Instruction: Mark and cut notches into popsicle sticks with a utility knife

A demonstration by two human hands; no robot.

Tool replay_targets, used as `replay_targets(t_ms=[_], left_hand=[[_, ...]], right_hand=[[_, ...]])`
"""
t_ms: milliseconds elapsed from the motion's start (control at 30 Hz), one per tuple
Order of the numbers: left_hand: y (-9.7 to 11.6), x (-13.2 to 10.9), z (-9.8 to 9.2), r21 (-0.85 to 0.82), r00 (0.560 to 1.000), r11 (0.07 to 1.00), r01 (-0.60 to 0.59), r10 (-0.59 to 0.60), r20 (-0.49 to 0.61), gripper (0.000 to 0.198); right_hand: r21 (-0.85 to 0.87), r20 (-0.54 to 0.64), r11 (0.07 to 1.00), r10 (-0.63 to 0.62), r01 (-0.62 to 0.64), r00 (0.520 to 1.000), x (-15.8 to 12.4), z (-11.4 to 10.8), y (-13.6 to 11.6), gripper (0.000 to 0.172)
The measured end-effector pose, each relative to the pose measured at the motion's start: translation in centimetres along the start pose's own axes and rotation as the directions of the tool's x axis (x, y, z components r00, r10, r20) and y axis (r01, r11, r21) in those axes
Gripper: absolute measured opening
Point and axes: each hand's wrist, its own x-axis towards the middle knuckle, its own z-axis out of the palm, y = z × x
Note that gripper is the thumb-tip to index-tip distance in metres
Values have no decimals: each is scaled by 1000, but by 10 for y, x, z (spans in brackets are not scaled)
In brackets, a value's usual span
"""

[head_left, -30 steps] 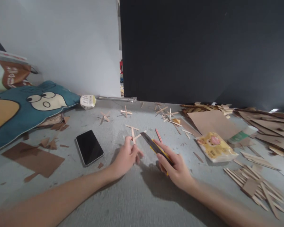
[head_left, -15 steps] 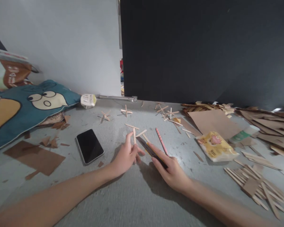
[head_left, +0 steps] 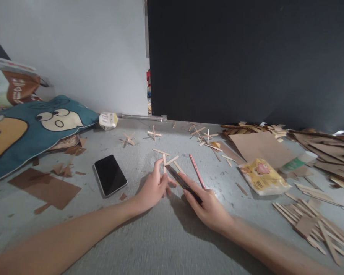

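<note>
A black phone (head_left: 110,175) lies flat on the gray worktop (head_left: 132,248). Just to the right of the phone is the left hand (head_left: 151,190). Its thumb and pointer finger pinch a thin wooden stick (head_left: 164,162), so the stick is to the right of the phone too, with one end poking up past the fingers. Farther right of the phone, the right hand (head_left: 210,208) has its fingers wrapped around a black and yellow box cutter (head_left: 177,178). The blade points toward the pinched stick, and its tip is right by it. I can't tell if they touch.

More loose sticks (head_left: 172,160) lie to the right of the phone, near the pinched one. A pink dotted pencil (head_left: 197,170) lies to the right of the phone as well, just past the cutter. Behind the phone sit little crossed sticks (head_left: 154,133). Far to the right of the phone are a yellow tissue pack (head_left: 262,177), a green and white tube (head_left: 296,163) and a messy stick pile (head_left: 325,236). To the left of the phone lies a brown cardboard piece (head_left: 46,187), and behind that is a blue pillow (head_left: 31,137).
</note>
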Motion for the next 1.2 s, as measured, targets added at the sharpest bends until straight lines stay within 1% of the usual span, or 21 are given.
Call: replay_targets(t_ms=[167,333,633,733,833,900,1000,1067,1100,1133,1200], left_hand=[[0,0,0,-54,999,998,16,-14,29,57],[1,0,-1,-53,999,998,13,-11,45,56],[2,0,1,-45,1000,999,3,-3,18,55],[2,-1,1,-13,1000,1000,1,-1,8,51],[2,-1,2,-29,1000,1000,1,-1,6,47],[2,-1,2,-69,1000,998,6,-5,15,45],[0,1,2,-139,999,990,24,-19,37,33],[-1,3,2,-180,998,983,39,-30,49,28],[-1,3,1,-197,998,979,46,-35,58,30],[-1,4,1,-211,997,976,54,-39,71,34],[1,3,0,-229,994,972,60,-38,98,42]], right_hand=[[-8,-6,1000,1,-1,1000,1,-2,-3,55],[-6,-5,1000,5,-5,1000,1,-4,-6,53],[8,-8,1000,13,-13,1000,0,-2,-3,53],[10,4,1000,27,-27,1000,-1,-2,-2,54],[15,5,999,30,-30,1000,-1,-2,-1,53],[4,-32,1000,23,-23,999,-1,-1,-1,52],[-27,-142,999,34,-38,989,0,-1,1,49],[-65,-210,998,7,-21,978,2,-3,4,43],[-90,-226,996,-30,10,974,4,-4,6,39],[-118,-227,992,-76,50,971,5,-7,8,36],[-167,-188,978,-154,123,970,9,-12,13,33]])
